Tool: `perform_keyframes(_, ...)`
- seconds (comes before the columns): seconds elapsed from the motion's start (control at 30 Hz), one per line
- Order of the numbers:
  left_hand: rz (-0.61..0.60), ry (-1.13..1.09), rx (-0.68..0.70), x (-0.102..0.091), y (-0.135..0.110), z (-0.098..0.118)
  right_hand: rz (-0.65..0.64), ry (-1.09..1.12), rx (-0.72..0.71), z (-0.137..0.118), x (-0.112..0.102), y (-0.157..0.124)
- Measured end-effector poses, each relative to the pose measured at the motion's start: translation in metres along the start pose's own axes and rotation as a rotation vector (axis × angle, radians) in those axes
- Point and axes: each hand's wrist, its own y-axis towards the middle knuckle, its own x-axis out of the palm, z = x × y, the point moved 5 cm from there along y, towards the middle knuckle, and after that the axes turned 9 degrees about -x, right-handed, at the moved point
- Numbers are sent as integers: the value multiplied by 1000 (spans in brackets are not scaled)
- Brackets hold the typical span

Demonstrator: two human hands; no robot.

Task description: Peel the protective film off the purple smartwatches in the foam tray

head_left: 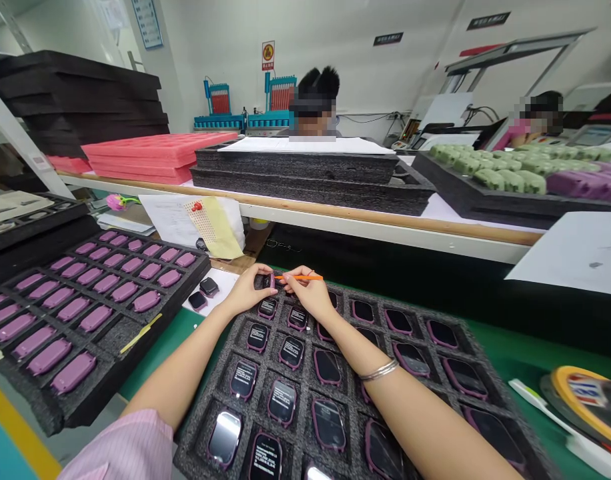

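— What's in your hands?
— Your left hand (246,291) pinches a small watch body (268,281) at the 12 o'clock edge of the black foam tray (195,427). Your right hand (310,295) grips an orange stick (301,277), its tip seemingly on that watch body; it's too small to be sure.
— And around you?
— At 9 o'clock on the desk (510,353), a second tray (116,339) holds purple cases (75,308). 2 loose watches (208,287) lie between the trays.

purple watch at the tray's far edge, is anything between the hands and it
Nothing visible does. The left hand and right hand both touch the purple watch; the right hand also holds an orange stick.
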Motion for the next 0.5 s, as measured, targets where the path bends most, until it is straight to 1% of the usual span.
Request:
perform_keyframes(0.23,11,78,2,0,0,1,-19,-4,0,-2,2,-2)
perform_keyframes(0.33,16,119,11,0,0,4,-7,3,0,-2,3,-1)
perform_keyframes(0.4,25,155,23,-3,-2,10,20,9,1,-3,2,-1)
perform_keyframes(0.5,33,224,64,-9,-8,25,87,18,4,-5,-4,-1)
